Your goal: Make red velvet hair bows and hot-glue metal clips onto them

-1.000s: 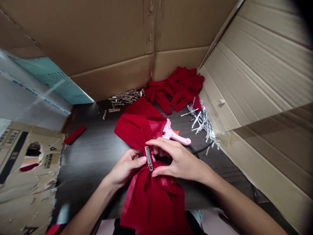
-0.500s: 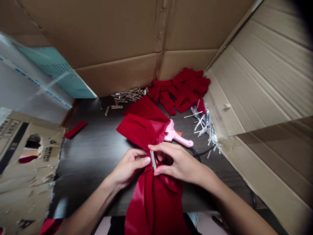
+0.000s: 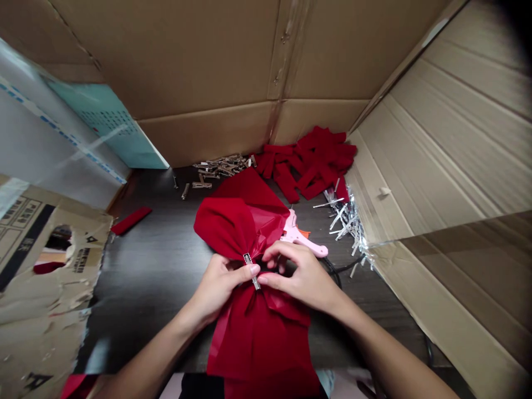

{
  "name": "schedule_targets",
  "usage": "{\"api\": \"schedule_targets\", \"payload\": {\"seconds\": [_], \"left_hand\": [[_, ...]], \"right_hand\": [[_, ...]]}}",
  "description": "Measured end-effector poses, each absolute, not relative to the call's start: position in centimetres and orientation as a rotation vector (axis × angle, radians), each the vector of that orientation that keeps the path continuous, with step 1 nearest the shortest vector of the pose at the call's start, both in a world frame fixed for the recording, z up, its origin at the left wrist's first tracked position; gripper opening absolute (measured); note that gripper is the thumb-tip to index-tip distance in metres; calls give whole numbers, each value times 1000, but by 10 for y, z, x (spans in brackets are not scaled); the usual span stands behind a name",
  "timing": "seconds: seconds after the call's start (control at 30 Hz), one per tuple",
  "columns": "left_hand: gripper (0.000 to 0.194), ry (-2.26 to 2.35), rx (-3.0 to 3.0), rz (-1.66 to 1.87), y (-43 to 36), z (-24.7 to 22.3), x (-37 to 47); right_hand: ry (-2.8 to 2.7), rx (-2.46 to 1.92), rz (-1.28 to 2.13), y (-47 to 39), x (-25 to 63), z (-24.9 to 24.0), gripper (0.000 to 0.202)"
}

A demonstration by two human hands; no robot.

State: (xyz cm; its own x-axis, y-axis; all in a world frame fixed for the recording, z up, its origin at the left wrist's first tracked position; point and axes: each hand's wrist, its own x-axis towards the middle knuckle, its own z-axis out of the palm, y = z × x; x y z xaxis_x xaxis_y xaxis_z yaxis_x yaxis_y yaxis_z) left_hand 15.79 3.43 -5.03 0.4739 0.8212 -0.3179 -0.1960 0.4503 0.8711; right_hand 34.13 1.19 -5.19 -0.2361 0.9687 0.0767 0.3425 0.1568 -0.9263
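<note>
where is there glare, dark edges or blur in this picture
Head view: a pale glare patch on the dark table at lower left; head view: black shading in the top right corner; head view: small print on the blue-green sheet too soft to read, while the metal clip looks fairly clear.

The thumb of the left hand (image 3: 220,280) hides the middle of the slim silver metal clip (image 3: 247,259) from me. Gathered red fabric (image 3: 228,221) covers part of the pink plastic glue gun (image 3: 310,244). I can't read the pale teal sheet's (image 3: 110,124) tiny print.
</note>
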Motion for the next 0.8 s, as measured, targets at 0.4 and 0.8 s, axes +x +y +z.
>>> {"api": "schedule_targets", "payload": {"seconds": [0.4, 0.8], "left_hand": [[26, 1045, 947, 793, 34, -53, 159], [22, 1120, 1015, 828, 32, -57, 159]], "right_hand": [[-1656, -1450, 1253, 9, 327, -54, 15], [-1316, -1363, 1487, 9, 320, -64, 16]]}}
